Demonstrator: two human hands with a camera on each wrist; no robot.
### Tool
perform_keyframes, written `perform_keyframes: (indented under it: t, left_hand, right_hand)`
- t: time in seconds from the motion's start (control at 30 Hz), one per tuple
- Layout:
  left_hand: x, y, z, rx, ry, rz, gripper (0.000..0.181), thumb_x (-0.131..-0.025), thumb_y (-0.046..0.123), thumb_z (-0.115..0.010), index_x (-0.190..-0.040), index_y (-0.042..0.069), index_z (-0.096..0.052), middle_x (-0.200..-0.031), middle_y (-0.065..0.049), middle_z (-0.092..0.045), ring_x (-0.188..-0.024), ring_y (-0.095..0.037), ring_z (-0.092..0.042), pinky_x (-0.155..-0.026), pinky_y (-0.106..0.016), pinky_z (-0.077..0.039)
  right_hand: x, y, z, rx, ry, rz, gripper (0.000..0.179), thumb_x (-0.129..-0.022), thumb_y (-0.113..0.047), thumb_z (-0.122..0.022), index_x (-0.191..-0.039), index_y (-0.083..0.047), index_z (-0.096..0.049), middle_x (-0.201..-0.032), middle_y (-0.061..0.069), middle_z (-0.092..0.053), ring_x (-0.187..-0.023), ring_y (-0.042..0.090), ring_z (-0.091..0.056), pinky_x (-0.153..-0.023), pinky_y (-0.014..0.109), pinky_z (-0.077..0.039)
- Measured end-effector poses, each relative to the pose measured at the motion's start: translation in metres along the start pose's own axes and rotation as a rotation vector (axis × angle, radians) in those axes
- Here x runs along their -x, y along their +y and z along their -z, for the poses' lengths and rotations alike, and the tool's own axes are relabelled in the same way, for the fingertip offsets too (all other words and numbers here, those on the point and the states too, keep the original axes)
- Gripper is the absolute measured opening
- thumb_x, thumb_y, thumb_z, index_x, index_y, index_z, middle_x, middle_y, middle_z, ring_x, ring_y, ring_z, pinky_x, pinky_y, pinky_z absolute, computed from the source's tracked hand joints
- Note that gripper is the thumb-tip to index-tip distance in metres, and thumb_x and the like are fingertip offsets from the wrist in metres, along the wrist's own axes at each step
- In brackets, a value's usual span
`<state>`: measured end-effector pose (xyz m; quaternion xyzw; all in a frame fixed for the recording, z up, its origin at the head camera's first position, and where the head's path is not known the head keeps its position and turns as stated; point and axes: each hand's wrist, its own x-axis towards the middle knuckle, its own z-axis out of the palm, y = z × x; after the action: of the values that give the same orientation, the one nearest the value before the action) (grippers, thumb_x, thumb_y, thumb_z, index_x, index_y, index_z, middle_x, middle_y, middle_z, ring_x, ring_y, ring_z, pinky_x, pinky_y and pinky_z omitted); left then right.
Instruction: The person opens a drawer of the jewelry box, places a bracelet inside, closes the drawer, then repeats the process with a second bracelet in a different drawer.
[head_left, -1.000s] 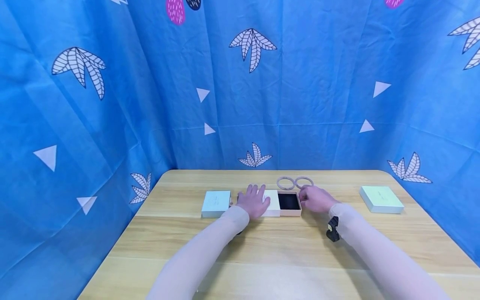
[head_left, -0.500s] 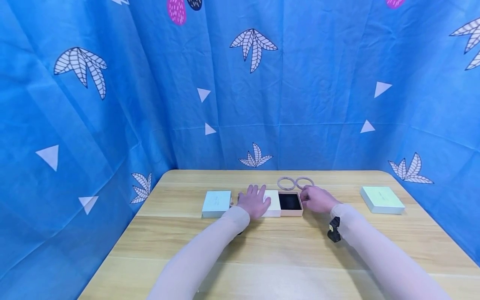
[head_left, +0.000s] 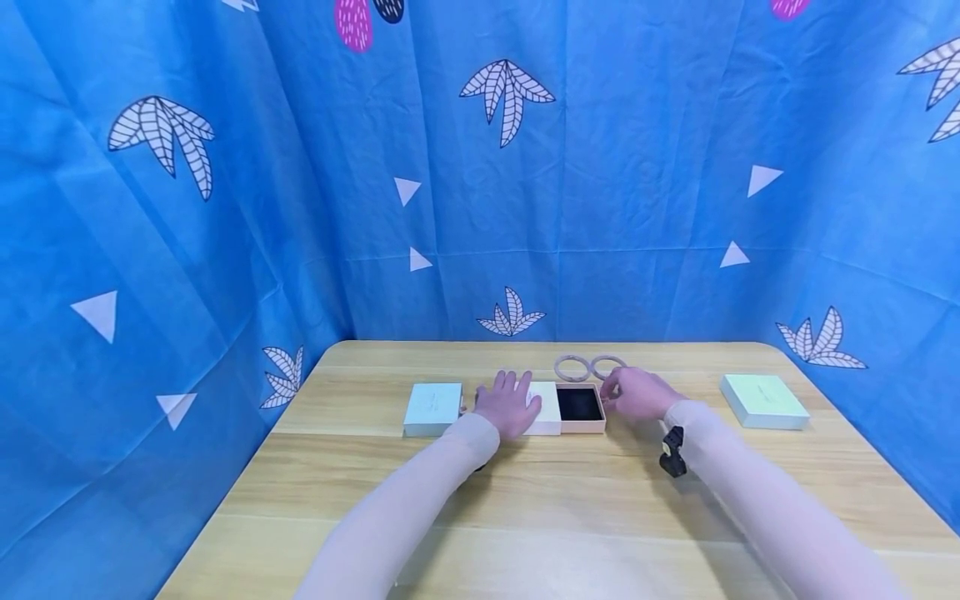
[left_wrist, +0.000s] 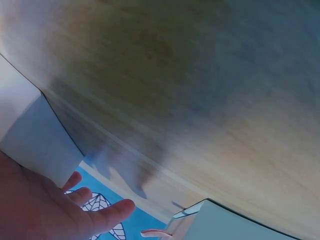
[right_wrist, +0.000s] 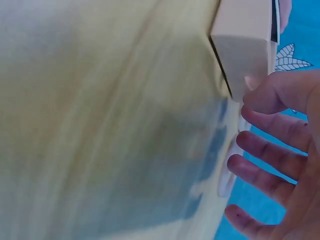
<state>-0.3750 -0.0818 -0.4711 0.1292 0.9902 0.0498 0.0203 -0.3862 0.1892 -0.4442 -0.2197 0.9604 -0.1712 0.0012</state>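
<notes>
A white sleeve box (head_left: 545,407) lies on the table with its pink-edged drawer (head_left: 582,426) slid partly out to the right, showing a black inside. My left hand (head_left: 507,408) rests flat across the sleeve, fingers straight; in the left wrist view its fingertips reach past the white box (left_wrist: 42,135). At the drawer's end is my right hand (head_left: 637,393). In the right wrist view, its thumb and index finger pinch a small pull tab (right_wrist: 249,82) on the drawer's end face, while the other fingers spread loosely.
A light-blue box (head_left: 432,408) stands left of my left hand, with a pink ribbon tab (left_wrist: 156,233) on its side. Two pale rings, a left ring (head_left: 572,367) and a right ring (head_left: 608,366), lie behind the drawer. A pale-green box (head_left: 764,401) sits at right. Blue curtain surrounds the table.
The drawer has come out very slightly to the right since a second ago. My right hand has lifted a little and its finger pose has shifted; the left hand stays put.
</notes>
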Motion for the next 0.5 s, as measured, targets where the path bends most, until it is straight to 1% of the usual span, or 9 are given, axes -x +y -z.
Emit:
perform_keyframes:
  t: [0.1,0.23,0.33,0.5]
  left_hand:
    - [-0.001,-0.002,-0.001,-0.007,-0.005,-0.002,0.070,-0.102,0.058,-0.015,-0.163,0.024,-0.017,-0.166,-0.008,-0.025,-0.155,-0.029,-0.019,-0.115,-0.063,-0.029]
    - [-0.003,-0.004,-0.003,-0.013,-0.011,-0.008,0.070,-0.102,0.058,-0.014,-0.163,0.025,-0.015,-0.166,-0.008,-0.024,-0.155,-0.029,-0.019,-0.115,-0.063,-0.030]
    - [-0.005,-0.005,-0.004,-0.015,-0.013,-0.007,0.070,-0.102,0.059,-0.014,-0.163,0.026,-0.015,-0.166,-0.008,-0.024,-0.155,-0.029,-0.019,-0.114,-0.063,-0.030]
    - [-0.005,-0.004,-0.005,-0.018,-0.007,-0.004,0.070,-0.102,0.060,-0.015,-0.163,0.027,-0.015,-0.166,-0.006,-0.026,-0.154,-0.027,-0.020,-0.114,-0.063,-0.031]
  right_hand:
    - [-0.005,-0.003,0.006,0.024,0.006,0.017,0.017,-0.086,-0.019,-0.075,-0.102,-0.012,-0.077,-0.114,0.011,-0.072,-0.108,0.036,-0.066,-0.091,0.057,-0.051]
    - [-0.014,-0.007,0.014,0.037,0.021,0.026,0.020,-0.088,-0.018,-0.071,-0.105,-0.010,-0.077,-0.122,0.014,-0.070,-0.117,0.041,-0.062,-0.096,0.059,-0.049]
    - [-0.020,-0.011,0.019,0.038,0.029,0.031,0.023,-0.087,-0.017,-0.070,-0.108,-0.009,-0.077,-0.122,0.014,-0.070,-0.119,0.040,-0.062,-0.098,0.059,-0.048]
    - [-0.034,-0.014,0.023,0.050,0.029,0.041,0.025,-0.086,-0.016,-0.071,-0.109,-0.009,-0.076,-0.120,0.014,-0.071,-0.118,0.039,-0.062,-0.095,0.058,-0.050]
